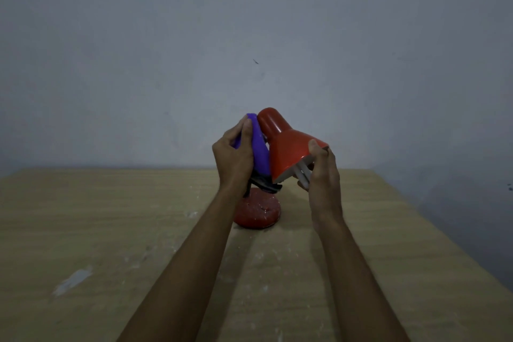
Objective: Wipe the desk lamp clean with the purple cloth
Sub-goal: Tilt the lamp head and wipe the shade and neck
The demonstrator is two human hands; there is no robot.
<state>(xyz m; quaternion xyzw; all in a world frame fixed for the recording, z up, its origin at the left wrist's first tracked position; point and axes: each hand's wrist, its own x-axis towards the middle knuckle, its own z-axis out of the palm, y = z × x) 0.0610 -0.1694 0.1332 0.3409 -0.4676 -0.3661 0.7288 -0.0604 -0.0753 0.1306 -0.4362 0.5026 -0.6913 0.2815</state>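
Desk lamp [286, 153] is standing mid-counter, toward the far edge, red shade tilting down to the right with the white bulb [302, 175] showing at its mouth. Round red base [256, 212] is sitting flat on the counter [97, 216], speckled with pale dust. Purple cloth [261, 147] is pressing against the left side of the shade's neck, touching it. Left hand [236, 153] is wrapping closed around the cloth, fingers curling over its top. Right hand [322, 172] is gripping the shade's open rim, thumb lying on the outer red surface, fingers going under by the bulb. Dark flexible neck [263, 184] is partly showing beneath the cloth. Counter is showing whitish smears at near left. Grey wall [249, 22] is standing behind
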